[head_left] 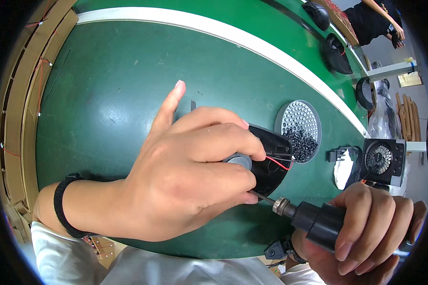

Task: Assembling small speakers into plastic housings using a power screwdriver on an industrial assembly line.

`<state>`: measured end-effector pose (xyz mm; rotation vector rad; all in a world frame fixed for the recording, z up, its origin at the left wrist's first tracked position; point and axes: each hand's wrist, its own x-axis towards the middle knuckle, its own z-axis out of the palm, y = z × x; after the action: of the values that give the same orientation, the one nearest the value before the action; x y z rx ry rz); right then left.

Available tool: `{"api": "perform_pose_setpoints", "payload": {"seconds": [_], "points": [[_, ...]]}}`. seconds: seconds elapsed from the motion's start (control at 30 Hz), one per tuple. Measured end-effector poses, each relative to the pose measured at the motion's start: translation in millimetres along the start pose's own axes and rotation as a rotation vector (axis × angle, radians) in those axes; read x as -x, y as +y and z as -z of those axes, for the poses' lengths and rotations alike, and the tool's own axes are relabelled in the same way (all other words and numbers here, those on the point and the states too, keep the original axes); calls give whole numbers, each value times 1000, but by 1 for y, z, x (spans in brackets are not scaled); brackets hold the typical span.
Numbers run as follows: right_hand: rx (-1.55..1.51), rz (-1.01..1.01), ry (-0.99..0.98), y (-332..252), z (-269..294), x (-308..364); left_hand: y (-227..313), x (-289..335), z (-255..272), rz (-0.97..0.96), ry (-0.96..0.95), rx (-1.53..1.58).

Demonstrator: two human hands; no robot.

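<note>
Beyond the far edge of my green tabletop [104, 61], a white rail [185, 20] curves past a green belt [252, 19], where dark rounded housings [338, 54] sit along the far side. Someone in black [373, 23] is at the upper right, an arm hanging down. Cardboard [52, 52] lines the left edge, with thin red wires lying over it.

Right of the tabletop's middle, between its far and near edges, lies a black shell [273, 175]; a red wire [281, 165] loops at its right end. My left hand [190, 175] comes over it from the left, little finger raised and spread away, the other fingers bent and closed around the shell and a grey round part [240, 160]. My right hand [366, 232], near the near right corner, has its fingers wrapped around a black screwdriver [318, 221]. Its shaft runs to my left thumb; my fingers hide the tip, so I can't tell what it meets.

Toward the far right edge, just past the shell, a grey round dish [279, 118] holds black screws [302, 146]. A small black fan [379, 159] stands at the right edge.
</note>
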<state>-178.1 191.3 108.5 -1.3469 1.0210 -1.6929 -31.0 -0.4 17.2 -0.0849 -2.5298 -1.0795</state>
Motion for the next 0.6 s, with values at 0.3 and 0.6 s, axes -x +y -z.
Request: {"api": "perform_pose_setpoints", "payload": {"seconds": [0.3, 0.6], "points": [[37, 107, -33, 3, 13, 8, -7, -3, 1, -14, -1, 115], [64, 247, -202, 45, 26, 4, -12, -3, 2, 14, -20, 66]]}}
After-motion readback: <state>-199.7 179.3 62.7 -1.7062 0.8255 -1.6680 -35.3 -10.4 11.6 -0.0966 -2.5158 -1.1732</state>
